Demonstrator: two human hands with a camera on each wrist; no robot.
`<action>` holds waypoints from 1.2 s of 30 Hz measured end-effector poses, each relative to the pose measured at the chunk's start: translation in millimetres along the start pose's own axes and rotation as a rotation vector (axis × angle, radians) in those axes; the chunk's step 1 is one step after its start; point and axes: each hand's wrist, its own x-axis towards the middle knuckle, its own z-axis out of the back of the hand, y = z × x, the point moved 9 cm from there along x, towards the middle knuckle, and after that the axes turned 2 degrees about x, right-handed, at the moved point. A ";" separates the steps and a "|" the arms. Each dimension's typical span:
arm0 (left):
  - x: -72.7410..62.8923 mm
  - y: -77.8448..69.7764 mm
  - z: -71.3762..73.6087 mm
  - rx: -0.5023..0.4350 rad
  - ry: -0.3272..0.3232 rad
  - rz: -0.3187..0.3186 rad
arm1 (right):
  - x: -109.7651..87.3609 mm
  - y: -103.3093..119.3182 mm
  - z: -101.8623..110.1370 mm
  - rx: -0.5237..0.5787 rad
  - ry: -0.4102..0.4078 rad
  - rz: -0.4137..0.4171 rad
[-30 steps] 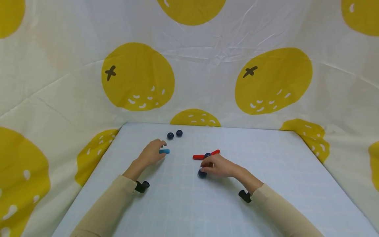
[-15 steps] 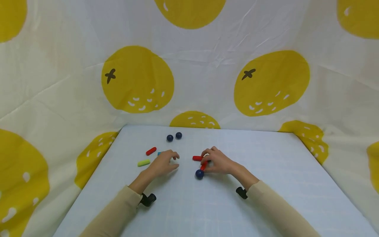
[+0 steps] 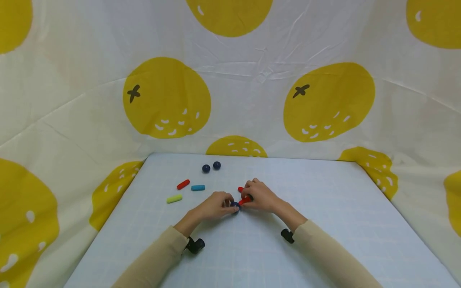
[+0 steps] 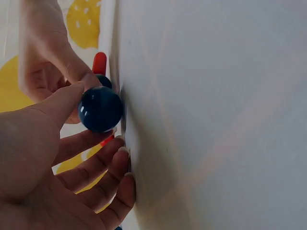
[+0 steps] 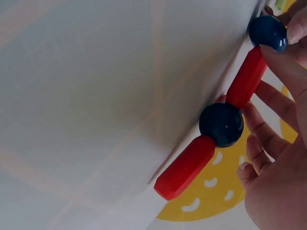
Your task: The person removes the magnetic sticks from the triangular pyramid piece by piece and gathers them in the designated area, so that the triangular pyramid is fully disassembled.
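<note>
Between thumb and forefinger, my left hand [image 3: 214,206] pinches a glossy dark blue ball [image 4: 100,109]. The ball meets the end of a red rod [image 5: 247,79], which my right hand [image 3: 261,196] pinches. At that rod's other end sits a second dark blue ball [image 5: 220,124], with another red rod [image 5: 184,167] joined to it, pointing away at an angle. In the head view, a short red end [image 3: 240,189] shows beyond the right fingers; the rest of it is hidden. Both hands are low over the table, close together.
To the left on the white table [image 3: 324,200] lie a loose red rod [image 3: 183,184], a blue rod [image 3: 198,187] and a yellow-green rod [image 3: 174,199]. Two dark blue balls [image 3: 206,168] are near the back edge. A fruit-patterned cloth [image 3: 248,100] hangs behind.
My left hand has moved right from beside the blue rod and taken hold of the nearest ball. My right hand has taken up and turned the red rod, bringing it against that ball.
</note>
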 end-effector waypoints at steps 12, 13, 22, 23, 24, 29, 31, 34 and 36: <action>7.7 4.5 4.7 -0.029 -0.015 0.011 | 7.9 3.3 -2.6 0.003 0.065 0.023; 8.3 5.5 4.7 -0.027 -0.017 0.015 | 8.4 3.2 -3.0 -0.003 0.067 0.025; 8.1 3.6 2.2 -0.026 -0.030 0.022 | 12.7 -0.2 -8.2 -0.034 0.080 0.025; 8.0 3.2 1.9 -0.027 -0.033 0.020 | 12.8 -0.3 -8.1 -0.035 0.079 0.026; 7.8 2.7 1.8 -0.025 -0.035 0.019 | 13.1 -0.3 -7.7 -0.033 0.077 0.028; 7.0 1.6 1.8 -0.025 -0.044 0.001 | 14.6 0.1 -5.9 -0.020 0.062 0.038; 6.5 1.7 1.5 -0.024 -0.042 -0.002 | 15.0 0.4 -6.3 -0.019 0.062 0.042; 5.2 1.6 1.0 -0.021 -0.035 -0.002 | 15.2 1.1 -7.9 -0.019 0.065 0.046; 4.2 1.6 0.6 -0.020 -0.029 -0.002 | 14.9 1.8 -8.4 -0.014 0.065 0.046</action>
